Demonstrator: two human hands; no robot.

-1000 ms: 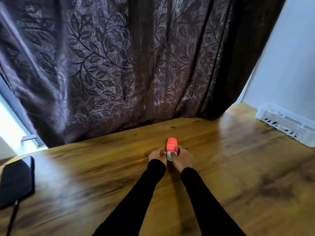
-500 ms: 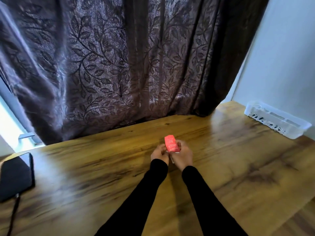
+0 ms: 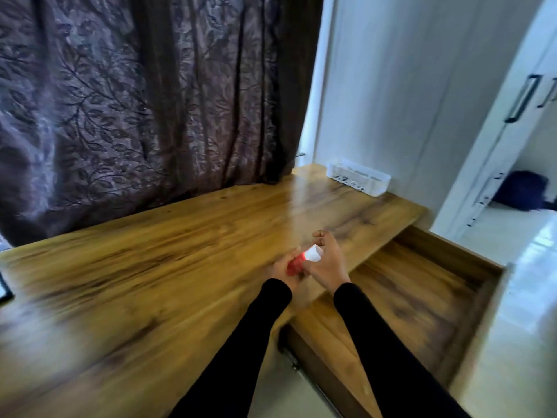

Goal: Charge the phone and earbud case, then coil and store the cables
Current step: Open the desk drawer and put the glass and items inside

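Frame centre: left hand (image 3: pixel 281 268) and right hand (image 3: pixel 324 263) grip a red-and-white box (image 3: pixel 303 260) above the worktop (image 3: pixel 168 251) edge; open drawer (image 3: pixel 416 294) lower right.

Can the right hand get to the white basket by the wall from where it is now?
Probably not yet. The right hand and left hand are both on the red and white item. The basket sits far across the desk; the path looks clear, but it is a long stretch.
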